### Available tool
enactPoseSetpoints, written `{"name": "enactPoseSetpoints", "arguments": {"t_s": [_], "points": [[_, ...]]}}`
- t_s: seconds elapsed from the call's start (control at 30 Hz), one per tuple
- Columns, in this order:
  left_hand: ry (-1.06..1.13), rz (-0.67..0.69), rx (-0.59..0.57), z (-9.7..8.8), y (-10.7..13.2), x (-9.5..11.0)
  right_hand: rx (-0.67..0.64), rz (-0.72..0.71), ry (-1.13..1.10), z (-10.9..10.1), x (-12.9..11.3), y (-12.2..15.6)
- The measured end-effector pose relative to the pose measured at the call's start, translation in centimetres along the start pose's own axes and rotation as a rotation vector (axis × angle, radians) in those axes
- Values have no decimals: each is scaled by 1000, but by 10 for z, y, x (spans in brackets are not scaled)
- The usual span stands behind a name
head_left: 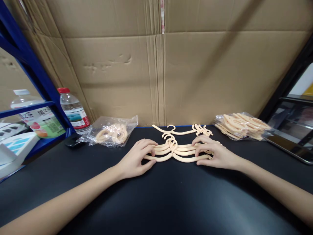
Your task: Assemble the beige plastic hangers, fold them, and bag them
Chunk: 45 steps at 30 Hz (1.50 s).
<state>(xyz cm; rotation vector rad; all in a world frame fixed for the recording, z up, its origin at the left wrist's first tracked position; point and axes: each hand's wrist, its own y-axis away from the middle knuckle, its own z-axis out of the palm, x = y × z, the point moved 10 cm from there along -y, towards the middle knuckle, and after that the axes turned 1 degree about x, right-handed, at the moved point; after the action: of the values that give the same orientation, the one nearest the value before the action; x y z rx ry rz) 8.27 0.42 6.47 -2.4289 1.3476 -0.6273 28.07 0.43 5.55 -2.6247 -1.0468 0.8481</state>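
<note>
Several cream-coloured clothes hangers (161, 159) lie stacked in a staggered row on the black tabletop, hooks pointing away from me. My left hand (138, 159) curls around their left ends, thumb at the near side and fingers over the far side. Around the right ends my right hand (216, 153) is curled in the same way. The outer tips of the hangers are partly hidden by my fingers. Just behind them lies another hanger (183, 133), with a small cluster of hooked cream pieces (201, 130) at its right end.
A clear plastic bag with cream pieces (112, 132) lies left, near a red-capped water bottle (74, 111) and a dark object (73, 140). At right are bagged cream hangers (241, 125) and a dark flat panel (290, 147). A cardboard wall (117, 71) closes the back; a blue shelf frame (31, 65) stands left.
</note>
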Motion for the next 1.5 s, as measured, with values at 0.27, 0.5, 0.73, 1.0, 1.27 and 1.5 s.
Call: {"name": "enactPoseSetpoints", "arguments": {"t_s": [0.27, 0.5, 0.73, 1.0, 1.27, 1.5], "points": [[-29, -44, 59, -1, 2, -10, 55, -52, 61, 1, -3, 0], [-34, -16, 77, -4, 2, -5, 23, -21, 43, 0, 5, 0], [-50, 7, 78, -5, 3, -3, 42, -10, 78, -7, 13, 2], [-70, 49, 85, -8, 2, 5, 189, -25, 63, -22, 6, 0], [-102, 19, 163, -21, 1, 1, 407, 145, 85, -51, 37, 9], [-213, -90, 57, -10, -37, -43, 477, 271, 212, -73, 80, 7]]}}
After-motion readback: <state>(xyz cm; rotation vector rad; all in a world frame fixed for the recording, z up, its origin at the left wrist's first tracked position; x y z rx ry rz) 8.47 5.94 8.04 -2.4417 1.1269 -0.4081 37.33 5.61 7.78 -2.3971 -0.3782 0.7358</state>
